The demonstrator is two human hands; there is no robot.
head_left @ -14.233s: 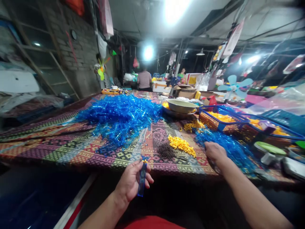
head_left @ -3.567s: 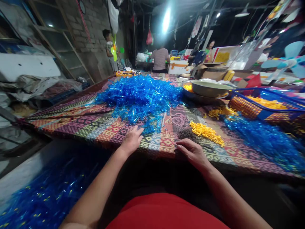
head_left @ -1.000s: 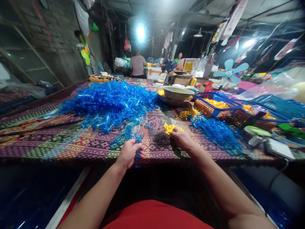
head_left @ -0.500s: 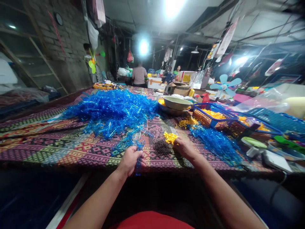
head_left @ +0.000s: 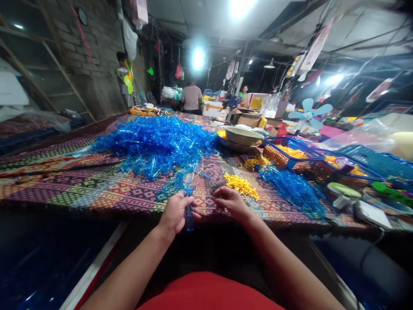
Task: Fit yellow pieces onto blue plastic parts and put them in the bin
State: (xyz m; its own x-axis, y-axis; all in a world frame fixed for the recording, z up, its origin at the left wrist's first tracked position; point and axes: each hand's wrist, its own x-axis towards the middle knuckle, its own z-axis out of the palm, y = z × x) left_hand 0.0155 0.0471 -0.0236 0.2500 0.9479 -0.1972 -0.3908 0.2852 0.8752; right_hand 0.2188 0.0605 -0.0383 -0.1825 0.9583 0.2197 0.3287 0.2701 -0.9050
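Strip of clear blue plastic is in the person's left hand, thumb and fingers clamped on it, lower end hanging down at the near edge of the patterned cloth. Right hand just beside, apart from the left: palm down, fingers curled, thumb and fingertips close; can't tell from here if they meet or pinch anything. Dark bead pile right by those fingertips, partly hidden by the hand. Yellow pieces spread just beyond that hand. Big blue plastic heap covers the cloth beyond the left hand; smaller blue heap off to the right, near the blue basket with yellow bits in it. Pale bowl sits tilted over a wider metal one, past the yellow pieces. Light-blue fan stands beyond the basket. Person in a striped top far back.
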